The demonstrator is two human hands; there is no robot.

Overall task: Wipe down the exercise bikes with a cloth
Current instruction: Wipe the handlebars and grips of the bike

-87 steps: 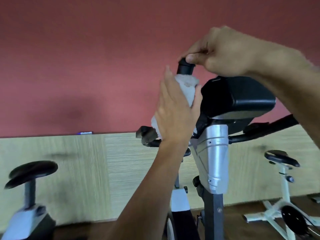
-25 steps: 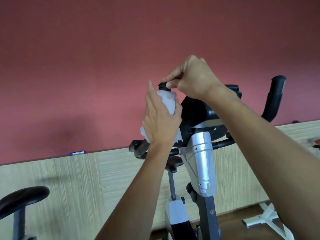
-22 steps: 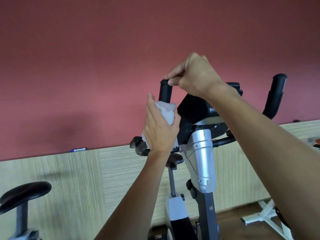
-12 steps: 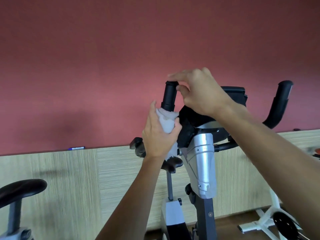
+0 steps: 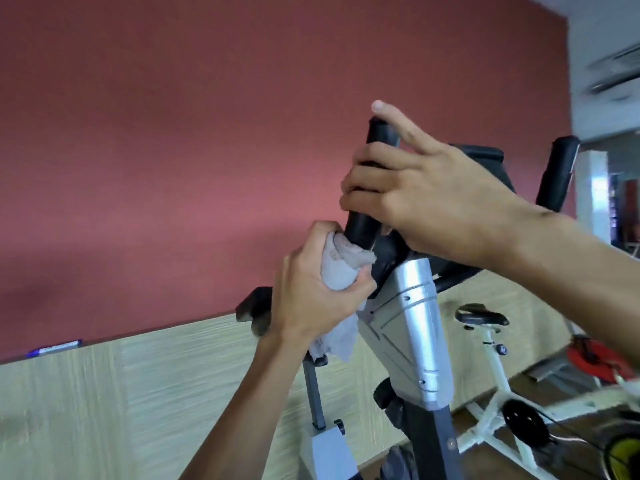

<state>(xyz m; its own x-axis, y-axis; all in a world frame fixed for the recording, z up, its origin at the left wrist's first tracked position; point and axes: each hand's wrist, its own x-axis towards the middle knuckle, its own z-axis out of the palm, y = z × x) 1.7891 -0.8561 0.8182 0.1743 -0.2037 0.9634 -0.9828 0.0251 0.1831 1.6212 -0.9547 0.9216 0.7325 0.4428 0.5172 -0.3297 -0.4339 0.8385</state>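
A soft, limp cloth is bunched around the base of the black handlebar post in the left hand, its grip closed on it. The post, rigid and fixed, is steadied higher up by the right hand, fingers curled around it, forefinger extended.

Bare forearms, no sleeves

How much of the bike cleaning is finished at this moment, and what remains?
Nothing shows as finished. In hand: the left hand grips the crumpled grey cloth around the base of the black foam handlebar grip, which the right hand holds higher up. Left: the other black grip, the silver column, and the white exercise bike behind.
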